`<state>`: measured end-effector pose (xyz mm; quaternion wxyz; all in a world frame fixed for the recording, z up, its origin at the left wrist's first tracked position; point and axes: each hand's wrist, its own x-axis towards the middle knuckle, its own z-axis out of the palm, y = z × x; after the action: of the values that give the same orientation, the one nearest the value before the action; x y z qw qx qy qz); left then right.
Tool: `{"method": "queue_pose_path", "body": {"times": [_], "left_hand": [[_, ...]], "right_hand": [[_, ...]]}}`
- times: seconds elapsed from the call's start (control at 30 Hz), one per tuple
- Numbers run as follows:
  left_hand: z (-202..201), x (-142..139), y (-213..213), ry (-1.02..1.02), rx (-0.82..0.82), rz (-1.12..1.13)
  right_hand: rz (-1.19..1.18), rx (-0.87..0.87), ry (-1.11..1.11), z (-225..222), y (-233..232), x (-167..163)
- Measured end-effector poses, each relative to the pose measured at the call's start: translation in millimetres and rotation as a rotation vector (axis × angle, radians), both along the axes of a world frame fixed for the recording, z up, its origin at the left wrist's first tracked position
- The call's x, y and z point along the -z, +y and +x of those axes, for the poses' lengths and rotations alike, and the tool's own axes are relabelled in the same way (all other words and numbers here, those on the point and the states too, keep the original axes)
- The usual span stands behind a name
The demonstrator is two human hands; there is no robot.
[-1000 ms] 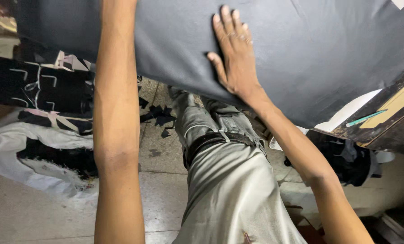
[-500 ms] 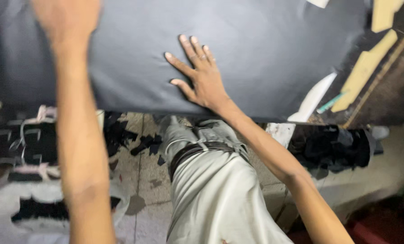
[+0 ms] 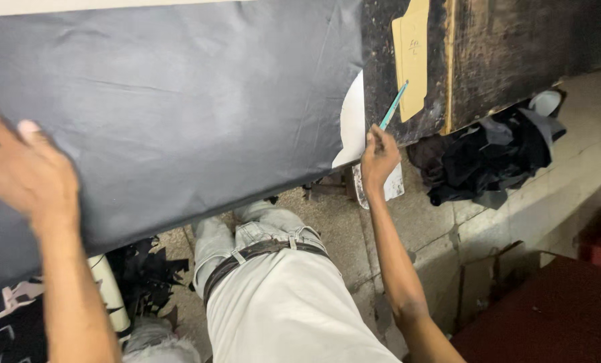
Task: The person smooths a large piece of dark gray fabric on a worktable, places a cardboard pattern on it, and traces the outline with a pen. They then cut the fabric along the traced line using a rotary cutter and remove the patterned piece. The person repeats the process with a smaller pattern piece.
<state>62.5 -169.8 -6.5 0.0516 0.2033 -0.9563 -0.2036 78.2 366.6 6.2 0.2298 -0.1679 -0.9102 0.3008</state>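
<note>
Left hand (image 3: 21,168) flat on dark fabric (image 3: 179,114), fingers spread; right hand (image 3: 379,158) fingers pinching teal pencil (image 3: 393,106).

Dim, even indoor light; near left hand (image 3: 25,168) motion-blurred.

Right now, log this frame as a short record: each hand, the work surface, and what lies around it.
left hand: flat on the dark sheet, fingers spread
right hand: gripping a teal pencil at the table edge
dark sheet: spread over the table, hanging off the near edge
tan pattern piece: lying on the table beside the pencil
white piece: showing at the sheet's right edge
floor: pile of black scraps at right
</note>
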Motion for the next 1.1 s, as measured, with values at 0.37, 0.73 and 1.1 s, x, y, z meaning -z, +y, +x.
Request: {"method": "queue_pose_path", "body": {"times": [0.37, 0.73, 1.1], "left_hand": [[55, 38, 222, -0.126, 0.357, 0.024], [55, 12, 141, -0.151, 0.543, -0.009], [86, 40, -96, 0.02, -0.08, -0.018]], "right_hand": [[0.285, -0.344, 0.134, -34, 48, 53], [0.613, -0.501, -0.389, -62, 49, 26], [-0.261, -0.297, -0.271, -50, -20, -8]]}}
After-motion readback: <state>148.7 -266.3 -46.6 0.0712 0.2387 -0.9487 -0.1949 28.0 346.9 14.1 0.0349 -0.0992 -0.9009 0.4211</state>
